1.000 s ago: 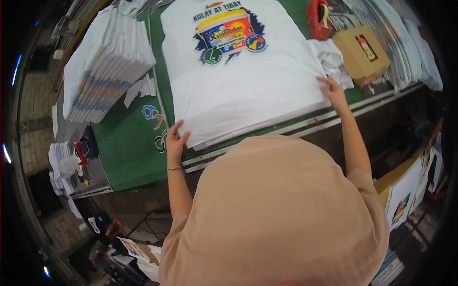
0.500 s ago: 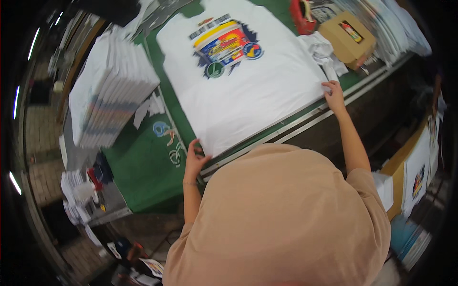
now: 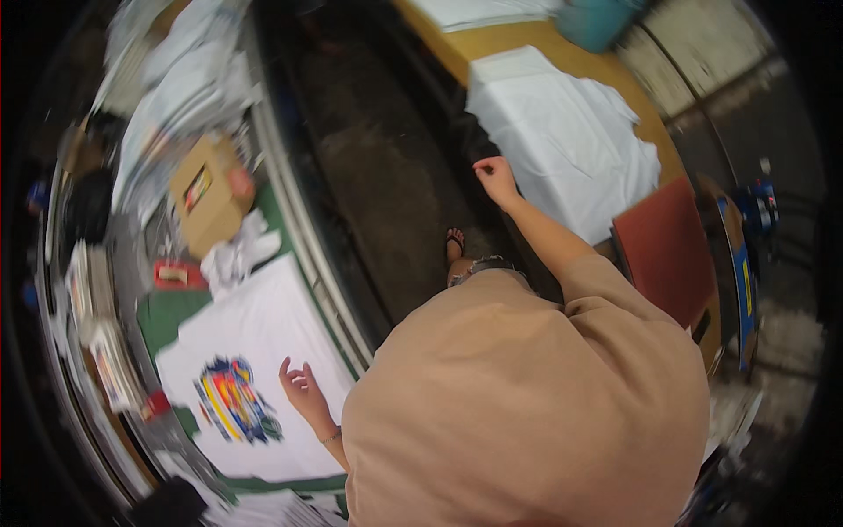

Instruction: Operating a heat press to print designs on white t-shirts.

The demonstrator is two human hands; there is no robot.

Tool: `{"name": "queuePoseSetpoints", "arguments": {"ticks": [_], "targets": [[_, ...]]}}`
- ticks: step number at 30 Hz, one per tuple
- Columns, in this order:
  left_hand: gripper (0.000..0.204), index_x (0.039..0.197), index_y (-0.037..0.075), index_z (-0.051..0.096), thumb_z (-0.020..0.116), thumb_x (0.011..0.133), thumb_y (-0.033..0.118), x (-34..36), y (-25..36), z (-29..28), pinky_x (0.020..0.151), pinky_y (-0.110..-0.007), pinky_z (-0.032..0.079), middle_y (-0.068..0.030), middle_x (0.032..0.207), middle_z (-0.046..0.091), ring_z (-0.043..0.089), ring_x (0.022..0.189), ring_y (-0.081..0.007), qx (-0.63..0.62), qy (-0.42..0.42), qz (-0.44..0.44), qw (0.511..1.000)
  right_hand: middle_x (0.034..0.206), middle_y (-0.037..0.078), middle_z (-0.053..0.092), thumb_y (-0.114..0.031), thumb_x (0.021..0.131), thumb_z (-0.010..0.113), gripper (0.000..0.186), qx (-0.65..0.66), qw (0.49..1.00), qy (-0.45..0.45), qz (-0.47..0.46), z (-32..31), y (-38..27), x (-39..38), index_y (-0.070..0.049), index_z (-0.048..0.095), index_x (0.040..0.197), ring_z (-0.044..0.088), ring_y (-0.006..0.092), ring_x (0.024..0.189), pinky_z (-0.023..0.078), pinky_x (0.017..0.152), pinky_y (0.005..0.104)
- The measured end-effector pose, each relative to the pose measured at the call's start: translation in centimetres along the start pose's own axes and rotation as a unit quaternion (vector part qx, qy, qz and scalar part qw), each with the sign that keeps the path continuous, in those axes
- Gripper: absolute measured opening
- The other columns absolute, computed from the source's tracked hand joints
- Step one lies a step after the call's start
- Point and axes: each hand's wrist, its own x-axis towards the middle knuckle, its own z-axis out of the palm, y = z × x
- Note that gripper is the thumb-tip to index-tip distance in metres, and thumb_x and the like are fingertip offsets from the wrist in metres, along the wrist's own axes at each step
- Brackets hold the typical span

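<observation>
My left hand hovers over the edge of a white printed T-shirt lying flat on a green-topped table; its fingers are apart and it holds nothing. The shirt carries a colourful print in yellow, red and blue. Stretched out to the right, my right hand is loosely closed, fingers curled, with nothing visible in it. It is nearest to a pile of plain white garments on a yellow-brown surface, and a small gap seems to lie between them.
Beyond the shirt stand a cardboard box, a crumpled white cloth and a red holder. White bundles lie farther along the table. At right are a reddish-brown panel and a teal container. A dark gap separates the two work surfaces.
Both hands have let go of the shirt's bottom corners. I have turned right, so the shirt now lies to my left; my right hand has swung toward the white pile.
</observation>
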Motion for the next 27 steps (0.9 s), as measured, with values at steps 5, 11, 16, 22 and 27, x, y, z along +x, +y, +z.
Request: {"name": "queuePoseSetpoints", "arguments": {"ticks": [5, 11, 16, 22, 27], "targets": [[0.031, 0.116, 0.002, 0.055, 0.061, 0.087, 0.011, 5.6, 9.1, 12.0, 0.056, -0.019, 0.036, 0.0014, 0.078, 0.049, 0.040, 0.064, -0.0055, -0.022, -0.212, 0.105, 0.971, 0.086, 0.014, 0.063, -0.013, 0.073, 0.066, 0.010, 0.000, 0.948, 0.233, 0.216, -9.3, 15.0, 2.5, -0.007, 0.069, 0.080, 0.058, 0.0316, 0.087, 0.045, 0.081, 0.0397], [0.027, 0.112, 0.001, 0.057, 0.061, 0.087, 0.010, 9.4, 20.7, 27.4, 0.060, -0.020, 0.039, 0.0013, 0.074, 0.051, 0.046, 0.067, -0.0062, 0.000, -0.354, 0.201, 0.913, 0.098, 0.019, 0.058, -0.019, 0.074, 0.067, 0.022, -0.022, 0.730, 0.468, 0.497, -17.9, 24.0, 5.7, -0.004, 0.065, 0.090, 0.058, 0.0316, 0.089, 0.047, 0.081, 0.0404], [0.026, 0.111, 0.000, 0.058, 0.062, 0.087, 0.012, 11.2, 29.0, 38.0, 0.061, -0.020, 0.040, 0.0013, 0.075, 0.051, 0.046, 0.068, -0.0059, -0.014, -0.446, 0.236, 0.863, 0.105, 0.022, 0.056, -0.021, 0.074, 0.070, 0.039, -0.102, 0.634, 0.532, 0.552, -23.1, 29.7, 6.3, -0.002, 0.059, 0.105, 0.055, 0.0356, 0.098, 0.045, 0.088, 0.0413], [0.025, 0.109, 0.001, 0.059, 0.063, 0.087, 0.011, 14.4, 36.7, 49.2, 0.060, -0.020, 0.041, 0.0022, 0.076, 0.053, 0.048, 0.067, -0.0052, -0.031, -0.563, 0.264, 0.782, 0.106, 0.019, 0.060, -0.023, 0.071, 0.075, 0.044, -0.050, 0.601, 0.475, 0.641, -24.5, 32.8, 6.1, -0.001, 0.058, 0.104, 0.058, 0.0330, 0.100, 0.046, 0.088, 0.0400], [0.027, 0.108, 0.001, 0.059, 0.064, 0.085, 0.014, 19.2, 40.8, 64.1, 0.062, -0.023, 0.045, -0.0015, 0.077, 0.056, 0.052, 0.066, -0.0086, -0.030, -0.608, 0.309, 0.731, 0.085, 0.009, 0.060, -0.015, 0.073, 0.073, 0.029, 0.040, 0.604, 0.507, 0.614, -25.1, 34.9, 3.6, -0.004, 0.057, 0.095, 0.059, 0.0205, 0.079, 0.048, 0.071, 0.0310]]}}
